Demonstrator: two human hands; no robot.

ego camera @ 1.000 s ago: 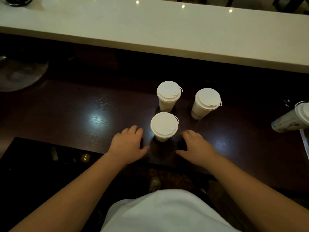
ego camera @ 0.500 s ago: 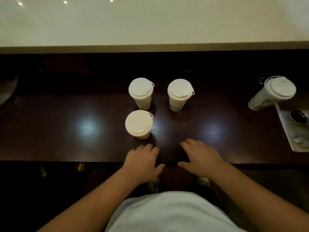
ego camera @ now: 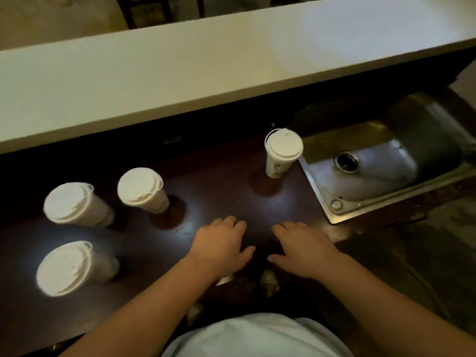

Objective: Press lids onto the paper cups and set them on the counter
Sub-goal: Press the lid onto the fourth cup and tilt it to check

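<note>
- Four white paper cups with pressed-on plastic lids stand on the dark polished wooden counter (ego camera: 231,191): three cluster at left (ego camera: 77,204) (ego camera: 143,189) (ego camera: 69,266), and one patterned cup (ego camera: 282,153) stands just beside the steel sink (ego camera: 381,163).
- Both hands hover near the counter's front edge; the left hand (ego camera: 221,249) and the right hand (ego camera: 305,249) hold nothing, fingers loosely spread.
- A careless reach could tip the patterned cup into the sink.
- Any lid not fully seated may pop off when its cup is lifted.

no readable text, faint unreadable print on one paper cup (ego camera: 277,168)
</note>
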